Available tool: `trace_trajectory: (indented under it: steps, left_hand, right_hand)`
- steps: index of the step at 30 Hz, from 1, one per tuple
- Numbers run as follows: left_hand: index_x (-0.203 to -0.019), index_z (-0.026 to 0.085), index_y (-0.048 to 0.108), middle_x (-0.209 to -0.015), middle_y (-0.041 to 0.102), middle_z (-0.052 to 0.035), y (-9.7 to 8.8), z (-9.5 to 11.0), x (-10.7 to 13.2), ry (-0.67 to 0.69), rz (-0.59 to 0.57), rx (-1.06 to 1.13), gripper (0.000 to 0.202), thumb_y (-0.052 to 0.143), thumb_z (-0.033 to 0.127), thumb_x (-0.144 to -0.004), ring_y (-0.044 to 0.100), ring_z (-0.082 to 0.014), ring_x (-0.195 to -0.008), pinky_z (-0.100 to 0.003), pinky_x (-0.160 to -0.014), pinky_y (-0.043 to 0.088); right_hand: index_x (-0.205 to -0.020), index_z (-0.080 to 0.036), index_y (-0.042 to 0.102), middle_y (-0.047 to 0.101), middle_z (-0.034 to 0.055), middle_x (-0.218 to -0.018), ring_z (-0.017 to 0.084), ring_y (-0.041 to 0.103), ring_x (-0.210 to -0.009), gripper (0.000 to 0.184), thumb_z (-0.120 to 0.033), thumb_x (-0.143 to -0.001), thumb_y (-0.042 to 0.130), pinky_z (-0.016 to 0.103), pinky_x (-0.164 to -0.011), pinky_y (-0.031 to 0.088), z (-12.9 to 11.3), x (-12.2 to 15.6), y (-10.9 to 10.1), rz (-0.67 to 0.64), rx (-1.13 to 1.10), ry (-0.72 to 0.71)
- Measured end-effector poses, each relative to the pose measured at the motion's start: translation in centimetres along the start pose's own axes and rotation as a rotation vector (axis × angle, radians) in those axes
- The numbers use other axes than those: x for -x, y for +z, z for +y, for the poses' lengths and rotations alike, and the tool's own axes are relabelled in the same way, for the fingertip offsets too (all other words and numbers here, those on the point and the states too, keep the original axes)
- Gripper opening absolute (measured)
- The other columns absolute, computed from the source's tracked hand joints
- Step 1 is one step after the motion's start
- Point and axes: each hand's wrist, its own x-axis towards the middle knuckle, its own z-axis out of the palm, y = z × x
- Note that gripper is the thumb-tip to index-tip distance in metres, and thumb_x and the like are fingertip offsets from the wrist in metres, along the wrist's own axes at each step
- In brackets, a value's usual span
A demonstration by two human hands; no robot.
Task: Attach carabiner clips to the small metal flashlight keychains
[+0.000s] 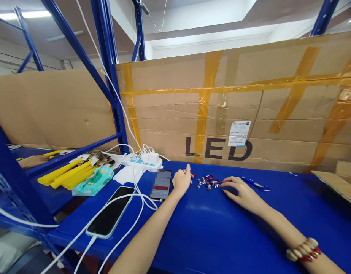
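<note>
A small heap of metal and red-and-blue clip-like parts (208,182) lies on the blue table (215,224). My left hand (181,180) rests just left of the heap, fingers curled with the thumb up, pinching a small red-tipped piece. My right hand (240,191) lies flat to the right of the heap, fingers spread and fingertips touching the nearest parts. A bead bracelet (303,249) sits on my right wrist.
Two phones (111,214) (161,184) lie left of my left hand, with white cables running to a power strip (142,161). A blue pen (255,184) lies beyond my right hand. Yellow tubes (65,174), a tissue pack (93,182) and a cardboard wall (235,110) surround the spot.
</note>
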Motion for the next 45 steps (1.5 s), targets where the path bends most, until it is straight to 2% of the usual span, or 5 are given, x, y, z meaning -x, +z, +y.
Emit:
trace_trajectory:
  steps: [6,9,16,37,45]
  left_hand:
    - [-0.043,0.019,0.058,-0.050,0.058,-0.0033,0.5,-1.3,-0.9,0.215,-0.086,-0.072,0.043,0.049,0.046,-0.075,0.058,-0.0175,-0.062,-0.026,-0.072,0.039]
    - [-0.052,0.021,0.066,-0.044,0.055,-0.0005,0.2,-1.7,-0.9,0.201,-0.151,-0.047,0.028,0.059,0.045,-0.066,0.055,-0.0175,-0.058,-0.028,-0.073,0.038]
    - [-0.068,0.031,0.070,-0.079,0.068,-0.0017,-0.1,-1.6,0.0,0.261,-0.220,-0.088,0.020,0.072,0.042,-0.051,0.051,-0.0284,-0.100,-0.040,-0.092,0.024]
    - [-0.067,0.028,0.070,-0.084,0.067,-0.0008,0.0,-0.9,0.2,0.145,-0.081,-0.094,0.013,0.070,0.037,-0.057,0.054,-0.0261,-0.097,-0.039,-0.091,0.027]
    - [-0.070,0.023,0.071,-0.077,0.067,-0.0020,0.0,1.6,2.3,0.100,-0.100,0.122,0.021,0.070,0.039,-0.056,0.058,-0.0228,-0.085,-0.033,-0.083,0.036]
  right_hand:
    - [-0.093,-0.020,0.062,0.055,0.0076,-0.103,0.021,0.049,-0.094,0.025,-0.031,-0.083,0.041,0.040,-0.086,0.040,-0.6,-0.1,-0.4,-0.006,-0.019,-0.014]
    - [-0.094,-0.020,0.061,0.056,0.0076,-0.102,0.021,0.050,-0.094,0.025,-0.030,-0.084,0.041,0.041,-0.087,0.039,-0.8,-0.1,-0.5,-0.004,-0.043,-0.025]
    - [-0.094,-0.020,0.061,0.057,0.0076,-0.100,0.020,0.051,-0.093,0.027,-0.032,-0.085,0.039,0.039,-0.086,0.041,-0.8,0.0,-0.5,0.024,-0.056,-0.041]
    - [-0.096,-0.021,0.060,0.056,0.0081,-0.103,0.021,0.052,-0.097,0.026,-0.031,-0.082,0.041,0.038,-0.088,0.042,-1.0,0.0,-0.1,-0.053,-0.096,-0.039]
    - [-0.104,-0.022,0.061,0.057,0.0077,-0.100,0.019,0.054,-0.092,0.032,-0.040,-0.085,0.042,0.035,-0.084,0.045,-3.2,-0.4,-0.8,0.086,-0.130,-0.096]
